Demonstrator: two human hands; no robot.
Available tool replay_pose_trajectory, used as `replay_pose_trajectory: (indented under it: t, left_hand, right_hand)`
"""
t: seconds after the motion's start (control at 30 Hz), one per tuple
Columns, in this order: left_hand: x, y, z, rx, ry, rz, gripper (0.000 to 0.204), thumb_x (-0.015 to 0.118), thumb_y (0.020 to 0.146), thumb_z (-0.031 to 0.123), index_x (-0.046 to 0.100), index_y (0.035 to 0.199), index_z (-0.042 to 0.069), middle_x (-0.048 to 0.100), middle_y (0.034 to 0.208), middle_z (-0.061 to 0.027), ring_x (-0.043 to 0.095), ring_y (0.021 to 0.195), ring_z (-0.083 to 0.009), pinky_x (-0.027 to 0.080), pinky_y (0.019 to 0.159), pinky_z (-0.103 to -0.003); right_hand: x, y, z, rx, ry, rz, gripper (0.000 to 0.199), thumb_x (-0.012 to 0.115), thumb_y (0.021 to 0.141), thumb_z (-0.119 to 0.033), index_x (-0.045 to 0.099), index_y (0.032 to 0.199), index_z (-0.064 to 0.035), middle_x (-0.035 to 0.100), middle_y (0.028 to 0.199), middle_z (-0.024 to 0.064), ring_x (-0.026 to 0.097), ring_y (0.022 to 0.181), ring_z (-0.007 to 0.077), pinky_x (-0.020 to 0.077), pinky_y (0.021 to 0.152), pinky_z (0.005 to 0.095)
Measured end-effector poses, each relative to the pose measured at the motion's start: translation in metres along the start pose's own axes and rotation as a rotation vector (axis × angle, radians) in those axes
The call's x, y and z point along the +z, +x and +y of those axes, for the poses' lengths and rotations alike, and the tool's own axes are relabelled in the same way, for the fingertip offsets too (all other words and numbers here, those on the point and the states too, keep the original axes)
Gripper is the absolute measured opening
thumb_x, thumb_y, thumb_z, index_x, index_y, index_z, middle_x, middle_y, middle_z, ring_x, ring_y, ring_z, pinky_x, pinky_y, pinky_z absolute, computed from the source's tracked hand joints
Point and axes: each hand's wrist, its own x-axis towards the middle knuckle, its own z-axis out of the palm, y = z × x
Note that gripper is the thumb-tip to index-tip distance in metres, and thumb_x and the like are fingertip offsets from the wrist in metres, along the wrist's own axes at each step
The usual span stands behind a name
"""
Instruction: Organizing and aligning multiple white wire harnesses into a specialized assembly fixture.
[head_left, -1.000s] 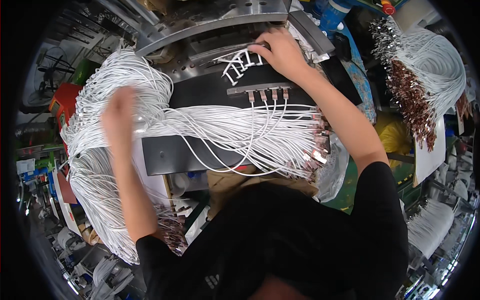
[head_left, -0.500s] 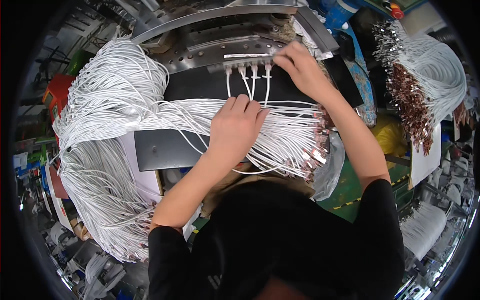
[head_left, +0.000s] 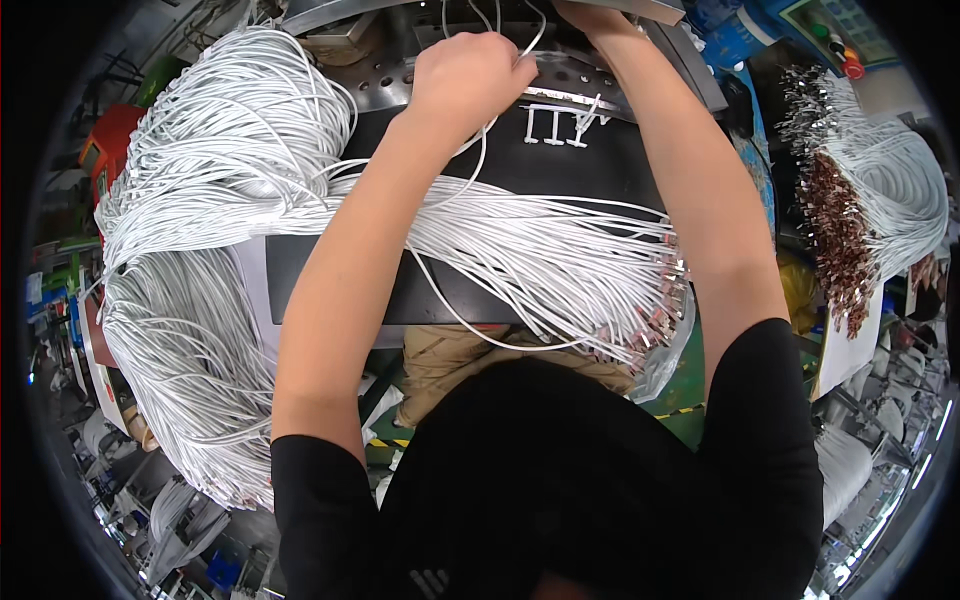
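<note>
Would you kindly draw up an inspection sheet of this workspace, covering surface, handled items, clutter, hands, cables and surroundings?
Surface: black work surface, partly covered by cables; metal plate with holes beyond it.
Handled items: a few white cables at the left hand.
Clutter: small white pieces by the plate's near edge.
Hands: left closed around cables; right hand at the picture's top edge, fingers hidden.
Cables: large white bundle across the surface, metal ends toward the right; looped heap at left.
Surroundings: another cable bundle at right, green floor below.
</note>
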Motion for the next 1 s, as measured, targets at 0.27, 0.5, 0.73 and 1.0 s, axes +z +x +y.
replay_pose_trajectory:
  t: [0.27, 0.5, 0.73, 1.0]
  left_hand:
    - [-0.010, -0.014, -0.033, -0.111, 0.096, 0.164, 0.030, 0.059, 0.096, 0.031, 0.072, 0.109, 0.006, 0.071, 0.107, -0.0218, 0.067, 0.101, -0.0394, 0.054, 0.086, -0.047]
    - [0.019, 0.010, -0.057, 0.134, 0.360, 0.261, 0.044, 0.061, 0.094, 0.032, 0.061, 0.129, 0.006, 0.066, 0.121, -0.0212, 0.062, 0.113, -0.0360, 0.045, 0.103, -0.043]
    - [0.009, 0.009, -0.041, 0.068, 0.354, 0.086, 0.039, 0.058, 0.087, 0.019, 0.068, 0.118, -0.003, 0.069, 0.106, -0.0282, 0.065, 0.110, -0.0328, 0.048, 0.101, -0.042]
    - [0.044, 0.023, -0.054, 0.038, 0.427, 0.476, 0.047, 0.056, 0.088, 0.022, 0.062, 0.130, 0.004, 0.060, 0.133, -0.0227, 0.053, 0.128, -0.0370, 0.036, 0.112, -0.049]
  right_hand:
    - [-0.025, -0.055, -0.062, -0.162, 0.033, -0.257, 0.048, 0.046, 0.103, -0.039, 0.057, 0.132, -0.0016, 0.060, 0.130, 0.0236, 0.055, 0.125, 0.0368, 0.0412, 0.107, 0.0429]
    - [-0.025, -0.073, -0.098, -0.148, -0.121, -0.331, 0.068, 0.039, 0.104, -0.052, 0.043, 0.147, 0.0006, 0.040, 0.153, 0.0231, 0.033, 0.144, 0.0389, 0.0228, 0.121, 0.0462]
    - [-0.031, -0.074, -0.098, -0.115, -0.101, -0.352, 0.070, 0.040, 0.103, -0.053, 0.043, 0.148, 0.0001, 0.039, 0.154, 0.0229, 0.033, 0.145, 0.0386, 0.0224, 0.121, 0.0468]
    - [-0.032, -0.079, -0.117, -0.033, -0.116, -0.134, 0.043, 0.052, 0.096, -0.027, 0.061, 0.126, 0.0022, 0.061, 0.128, 0.0251, 0.052, 0.127, 0.0396, 0.0381, 0.110, 0.0486]
